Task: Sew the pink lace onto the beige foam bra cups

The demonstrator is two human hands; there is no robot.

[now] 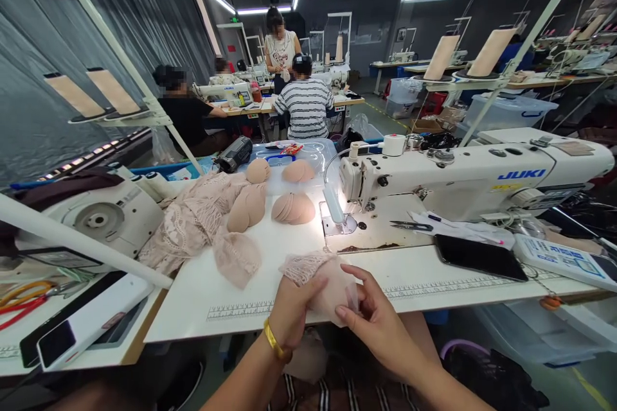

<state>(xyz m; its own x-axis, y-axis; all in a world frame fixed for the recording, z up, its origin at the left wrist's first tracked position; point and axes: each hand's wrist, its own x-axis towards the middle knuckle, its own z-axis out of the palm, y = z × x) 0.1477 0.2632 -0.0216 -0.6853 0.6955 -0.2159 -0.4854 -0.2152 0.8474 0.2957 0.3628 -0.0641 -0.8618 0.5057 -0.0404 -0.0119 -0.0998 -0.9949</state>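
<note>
Piece in work: 1 lace-and-mesh piece (332, 289), pale pink, held in both hands over the front edge of the white table (186, 314).
Left hand (293, 308): thumb pressed on the piece's near face, other fingers mostly hidden behind it; clamped on the piece. Gold bracelet (274, 339) at the wrist.
Right hand (378, 324): thumb at the lower edge, index fingertip at the upper right; thumb and fingers closed on the mesh.
Foam cups (293, 208): 4 groups, beige, beyond the hands; most stacked and overlapping.
Loose mesh cup (237, 258): 1, flat on the table, left of the hands.
Lace heap (202, 218): 1, bunched, left of the cups.
Sewing machine (463, 173): 1, white, marked JUKI, to the right; lamp lit near the needle.
Small tools: 1 pair of snips (412, 226), dark, on the machine bed.
Phone (479, 258): 1, black, right of the snips.
Ruler strip (434, 289): along the table's front edge.
Thread cones (490, 52): 2 at upper right, 2 at upper left.
Co-worker: 1 in a striped shirt (304, 103), seated ahead.
</note>
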